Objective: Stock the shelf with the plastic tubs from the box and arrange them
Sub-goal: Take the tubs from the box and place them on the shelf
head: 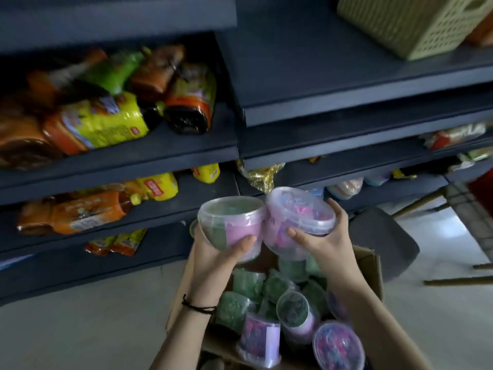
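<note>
Bottle labels (106, 124) blurred; box (371, 267) cut by bottom edge; basket (416, 22) cropped above.

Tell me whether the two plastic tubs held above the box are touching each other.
Touching. The head view shows the green-and-pink tub and the purple tub meeting rim to rim, with no gap between them.

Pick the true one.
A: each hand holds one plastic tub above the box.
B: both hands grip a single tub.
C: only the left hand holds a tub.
A: the left hand holds a green-and-purple tub and the right hand a pink-filled tub, both above the cardboard box.
</note>
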Tool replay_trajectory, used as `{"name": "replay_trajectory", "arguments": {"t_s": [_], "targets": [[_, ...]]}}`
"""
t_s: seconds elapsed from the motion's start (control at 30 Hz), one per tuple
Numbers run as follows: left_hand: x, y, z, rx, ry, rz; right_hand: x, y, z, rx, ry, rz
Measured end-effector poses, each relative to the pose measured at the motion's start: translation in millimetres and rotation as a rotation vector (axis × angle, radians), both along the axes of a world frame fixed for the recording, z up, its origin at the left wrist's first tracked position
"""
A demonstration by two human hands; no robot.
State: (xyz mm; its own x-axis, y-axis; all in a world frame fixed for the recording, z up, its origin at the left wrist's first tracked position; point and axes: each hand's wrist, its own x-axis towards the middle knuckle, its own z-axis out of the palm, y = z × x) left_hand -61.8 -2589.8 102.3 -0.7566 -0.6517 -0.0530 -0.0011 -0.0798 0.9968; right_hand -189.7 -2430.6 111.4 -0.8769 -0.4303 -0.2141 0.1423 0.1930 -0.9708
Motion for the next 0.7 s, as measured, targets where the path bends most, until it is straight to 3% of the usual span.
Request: {"name": "replay_trajectory", "arguments": {"t_s": [0.27,0.53,0.7], "targets": [[21,-30,153,-0.071,0.191,0.094,3,-44,161,-0.168,0.164,0.098],[97,-89,274,-0.215,0.361,0.288,58,-128,292,-0.342,0.341,0.353],[159,-157,300,-0.333,0.189,0.445,107,-202,311,-0.35,0.335,0.381]]}}
